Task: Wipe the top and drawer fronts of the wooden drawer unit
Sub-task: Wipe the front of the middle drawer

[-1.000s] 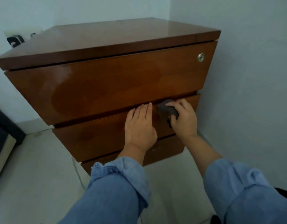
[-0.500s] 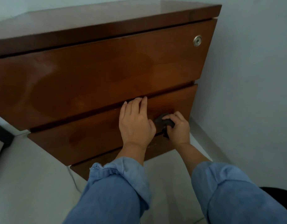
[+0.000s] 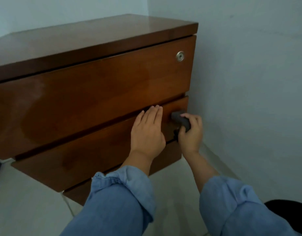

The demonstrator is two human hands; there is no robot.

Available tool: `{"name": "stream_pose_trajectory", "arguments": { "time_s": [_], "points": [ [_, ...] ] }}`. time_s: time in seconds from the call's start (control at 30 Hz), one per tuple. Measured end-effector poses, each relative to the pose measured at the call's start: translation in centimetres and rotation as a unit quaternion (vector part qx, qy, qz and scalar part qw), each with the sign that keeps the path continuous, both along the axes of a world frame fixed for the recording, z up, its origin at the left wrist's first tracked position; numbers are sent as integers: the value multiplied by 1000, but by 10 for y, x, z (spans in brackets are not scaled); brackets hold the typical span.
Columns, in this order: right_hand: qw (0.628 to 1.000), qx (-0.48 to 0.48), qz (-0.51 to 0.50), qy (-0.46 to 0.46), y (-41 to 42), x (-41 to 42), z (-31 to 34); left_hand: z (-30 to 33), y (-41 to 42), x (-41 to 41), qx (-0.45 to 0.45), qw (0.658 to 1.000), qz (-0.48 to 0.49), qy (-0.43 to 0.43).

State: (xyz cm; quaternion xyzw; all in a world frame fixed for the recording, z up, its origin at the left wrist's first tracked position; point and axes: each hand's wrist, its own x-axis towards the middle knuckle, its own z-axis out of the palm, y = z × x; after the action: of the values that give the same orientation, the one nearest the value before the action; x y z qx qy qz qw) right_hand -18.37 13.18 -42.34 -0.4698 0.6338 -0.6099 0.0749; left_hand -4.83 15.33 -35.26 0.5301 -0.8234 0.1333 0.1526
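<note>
1. Pale grey-blue plaster walls (image 3: 249, 82) meet in a corner behind the unit; a light tiled floor (image 3: 24, 210) lies below.
2. The glossy brown wooden drawer unit (image 3: 95, 92) stands in that corner, with a round silver lock (image 3: 180, 56) on its top drawer front.
3. The left hand (image 3: 147, 133) lies flat on the middle drawer front, fingers straight and together.
4. The right hand (image 3: 191, 133) has its fingers curled round a dark grey wiping cloth (image 3: 180, 119), pressed against the middle drawer's right end.
5. Half a second ago the cloth sat lower on that drawer; it has since moved up and rightward.
</note>
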Motion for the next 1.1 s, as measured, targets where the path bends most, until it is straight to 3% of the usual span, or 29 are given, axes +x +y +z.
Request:
{"name": "stream_pose_trajectory", "arguments": {
  "time_s": [0.1, 0.3, 0.4, 0.53, 0.6, 0.67, 0.9, 1.1],
  "points": [
    [997, -68, 9, 39, -13, -1, 22, 7, -14, -10, 9, 1000, -22, 6],
    [998, -35, 14, 58, -24, -2, -7, -5, -17, -21, -18, 993, 5, 115],
    [998, 40, 53, 20, -20, -7, -40, -8, -18, -24, -21, 991, 10, 131],
    [970, 214, 112, 18, -15, -24, -78, -11, -19, -22, -30, 993, 10, 116],
    [965, 240, 110, -10, -12, -28, -82, -11, -20, -22, -25, 994, 12, 109],
    [976, 194, 94, -43, -7, -24, -71, -11, -18, -23, -13, 994, 20, 109],
    [998, -44, 44, -17, -27, -43, 27, 4, -22, -38, 3, 995, -8, 100],
    [995, -12, 82, -49, -41, -58, 30, 2, -25, -57, 12, 994, -7, 105]
  ]
}}
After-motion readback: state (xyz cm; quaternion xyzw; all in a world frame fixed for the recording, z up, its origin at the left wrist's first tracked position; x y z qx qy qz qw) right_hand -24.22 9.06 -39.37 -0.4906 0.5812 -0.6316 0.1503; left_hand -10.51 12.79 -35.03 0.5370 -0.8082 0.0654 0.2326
